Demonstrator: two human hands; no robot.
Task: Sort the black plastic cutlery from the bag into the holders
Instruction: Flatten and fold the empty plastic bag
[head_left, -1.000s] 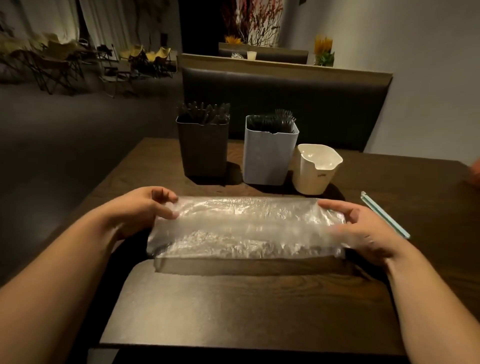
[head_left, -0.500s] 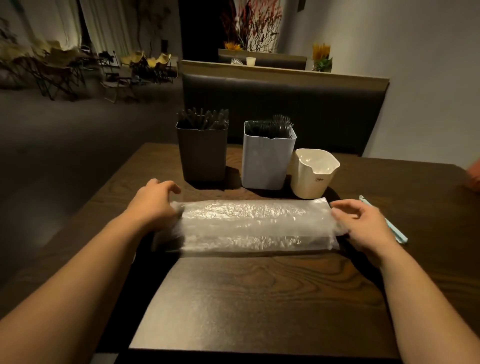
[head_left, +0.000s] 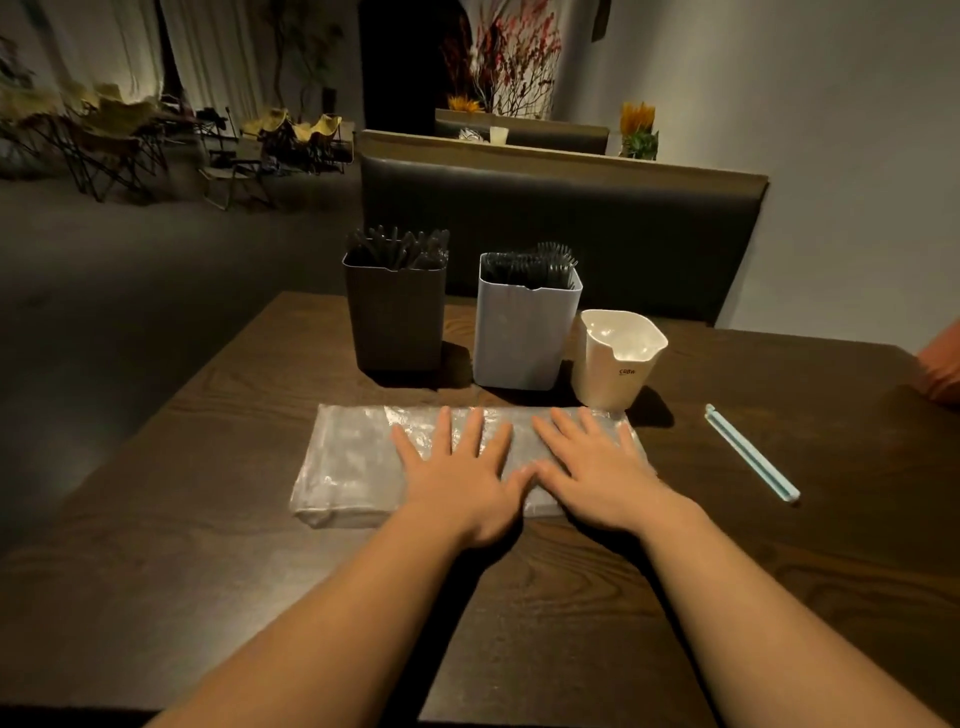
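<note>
The bag (head_left: 348, 462), folded and seemingly empty, now lies flat on the surface (head_left: 208, 519) before the holders (head_left: 522, 332). The left hand (head_left: 457, 467) and right hand (head_left: 592, 467), gripping its ends a moment ago, press it open-palmed. Cutlery (head_left: 400, 249) fills two holders; sorting looks finished.

Three containers stand in a row across the far middle of the counter (head_left: 208, 467): a dark holder (head_left: 395, 322), a white holder (head_left: 522, 338) and a cream cup (head_left: 613, 364). A narrow gap separates the two holders; the cup sits just beside the white one. Black cutlery (head_left: 400, 249) bristles above both holder rims, and a padded bench back (head_left: 561, 223) rises close behind. The folded bag (head_left: 348, 462) lies just near of the row, with the left hand (head_left: 457, 467) and right hand (head_left: 597, 467) flat on it. Bare counter lies left of the bag and nearer than it. To the right, a blue strip (head_left: 750, 452) lies diagonally, well apart from the cup.
</note>
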